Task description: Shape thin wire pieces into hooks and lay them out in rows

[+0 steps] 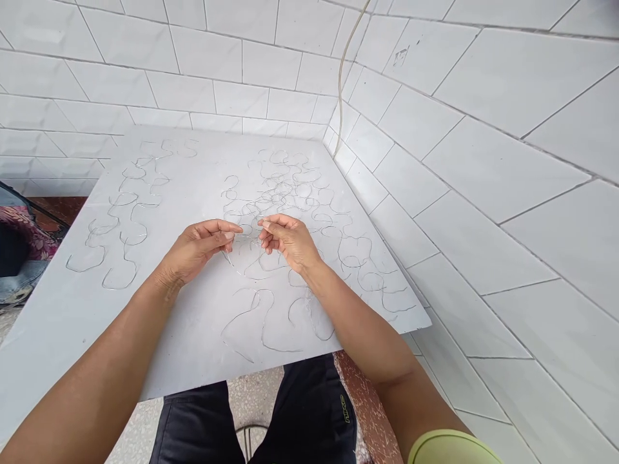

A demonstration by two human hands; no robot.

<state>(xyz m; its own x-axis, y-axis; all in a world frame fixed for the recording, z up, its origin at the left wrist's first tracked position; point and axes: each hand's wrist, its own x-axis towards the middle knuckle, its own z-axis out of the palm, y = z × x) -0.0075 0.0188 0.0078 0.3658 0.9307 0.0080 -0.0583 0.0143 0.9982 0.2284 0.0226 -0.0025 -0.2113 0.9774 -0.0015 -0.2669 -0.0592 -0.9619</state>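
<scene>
Both hands hover over the middle of a white board, a short gap apart. My left hand (200, 248) pinches a thin silvery wire (231, 259) between thumb and forefinger, and a bent end of it hangs below the fingers. My right hand (290, 243) is also closed in a pinch, thumb against forefinger, on what looks like the other part of the wire. The stretch between the hands is too fine to trace fully. Below and beyond the hands lie several curved wire pieces (304, 190), overlapping in a loose heap.
The white board (184, 335) slopes away toward a tiled wall (217, 58). More S-shaped wires (138, 225) lie in rows on its left side. A cable (341, 84) runs down the wall corner. Patterned cloth (29, 235) shows at far left. My legs (309, 399) are under the near edge.
</scene>
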